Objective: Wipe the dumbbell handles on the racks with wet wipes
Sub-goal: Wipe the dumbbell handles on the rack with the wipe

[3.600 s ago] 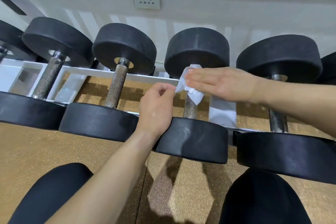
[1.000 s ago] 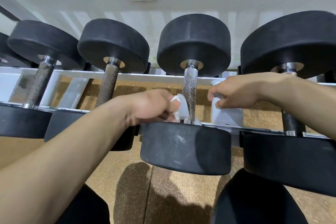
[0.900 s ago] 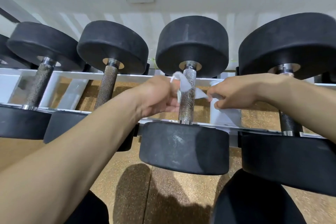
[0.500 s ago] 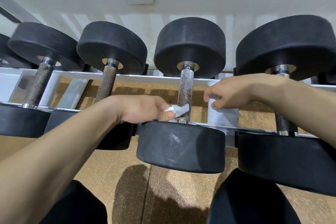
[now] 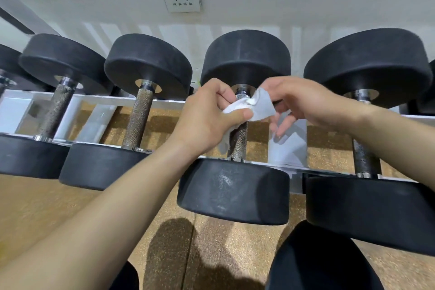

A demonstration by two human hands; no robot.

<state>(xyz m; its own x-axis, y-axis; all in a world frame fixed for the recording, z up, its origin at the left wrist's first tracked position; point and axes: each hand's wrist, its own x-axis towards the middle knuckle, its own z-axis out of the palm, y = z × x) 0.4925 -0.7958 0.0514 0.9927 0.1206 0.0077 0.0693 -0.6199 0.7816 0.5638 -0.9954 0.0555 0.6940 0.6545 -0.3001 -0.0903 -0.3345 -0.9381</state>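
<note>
You are pinching the wet wipe (image 5: 247,106) with left hand (image 5: 204,121) and right hand (image 5: 306,101), looping it around the knurled handle (image 5: 237,142) for all-round contact

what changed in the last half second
The left hand, gripping the wet wipe, slid it from the near end of the handle up to its far end. The right hand moved left and now pinches the wipe too. The dumbbells stayed on the rack.

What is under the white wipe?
The knurled handle of a dumbbell. Its lower part shows below the wipe; its upper part is covered by the wipe and the left hand.
</note>
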